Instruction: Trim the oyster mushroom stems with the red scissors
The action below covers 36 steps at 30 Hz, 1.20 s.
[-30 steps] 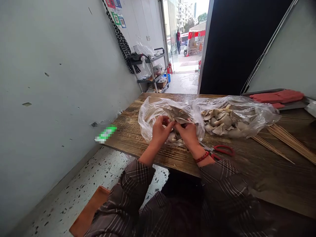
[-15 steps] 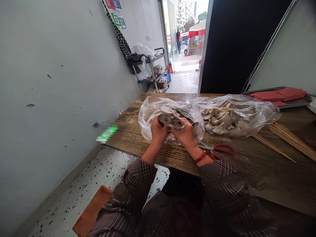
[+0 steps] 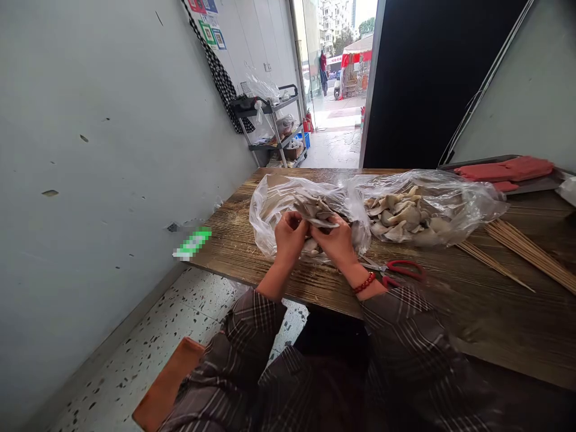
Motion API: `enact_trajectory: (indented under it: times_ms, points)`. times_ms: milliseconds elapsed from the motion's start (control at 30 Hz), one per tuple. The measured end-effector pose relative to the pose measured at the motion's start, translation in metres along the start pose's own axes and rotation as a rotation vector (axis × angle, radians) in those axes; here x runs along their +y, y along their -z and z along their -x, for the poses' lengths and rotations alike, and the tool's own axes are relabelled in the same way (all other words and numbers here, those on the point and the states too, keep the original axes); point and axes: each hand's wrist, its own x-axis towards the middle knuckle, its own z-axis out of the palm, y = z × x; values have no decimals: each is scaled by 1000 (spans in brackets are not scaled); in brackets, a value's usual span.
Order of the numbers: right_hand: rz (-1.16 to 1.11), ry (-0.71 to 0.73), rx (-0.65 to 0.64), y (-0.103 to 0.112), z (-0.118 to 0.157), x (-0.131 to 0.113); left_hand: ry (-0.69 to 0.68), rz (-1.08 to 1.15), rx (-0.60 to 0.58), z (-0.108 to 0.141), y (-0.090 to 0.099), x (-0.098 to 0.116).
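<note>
A cluster of grey-brown oyster mushrooms (image 3: 315, 209) is held between my two hands, over an open clear plastic bag (image 3: 264, 207) on the table. My left hand (image 3: 290, 237) pinches at the cluster's lower left side, thumb and forefinger together. From the right, my right hand (image 3: 333, 241) grips the same cluster, its fingers partly hidden beneath the caps. More mushrooms lie in the bag under my hands. To the right, a second pile of oyster mushrooms (image 3: 398, 215) rests on clear plastic. Red-handled scissors (image 3: 405, 270) lie beside my right wrist.
Bundles of thin wooden skewers (image 3: 535, 252) lie on the right of the wooden table (image 3: 229, 246). A tray with red packets (image 3: 508, 171) is at the back right. A wall (image 3: 112, 150) stands close on the left, with a cart (image 3: 270, 120) beyond the table.
The mushroom cluster has tilted flatter and sits slightly lower between my hands. My left fingers have drawn in to a pinch at its base. The view has shifted slightly.
</note>
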Motion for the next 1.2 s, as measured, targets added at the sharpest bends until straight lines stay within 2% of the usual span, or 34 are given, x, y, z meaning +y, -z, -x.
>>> enact_trajectory:
  times_ms: [100, 233, 367, 533, 700, 933, 1100, 1200]
  points:
    - [-40, 6, -14, -1, 2, -2, -57, -71, 34, -2, 2, -2]
    - [-235, -234, -9, -4, 2, -2, -43, -75, 52, -1, 0, -6]
    - [-510, -476, 27, -7, 0, -2, 36, 49, 0, 4, -4, -5]
    - [-729, -578, 11, -5, -3, -3, 138, 223, -50, 9, -7, 0]
    - [-727, -561, -24, 0, -3, -7, 143, 236, -67, 10, -2, -1]
    - [-671, -446, -125, 0, 1, -6, -22, -134, -53, 10, 11, -1]
    - [-554, -375, -75, -1, 1, 1, -154, -271, -83, 16, 8, 10]
    - [-422, -342, -16, -1, 0, 3, -139, -269, -82, 19, 7, 14]
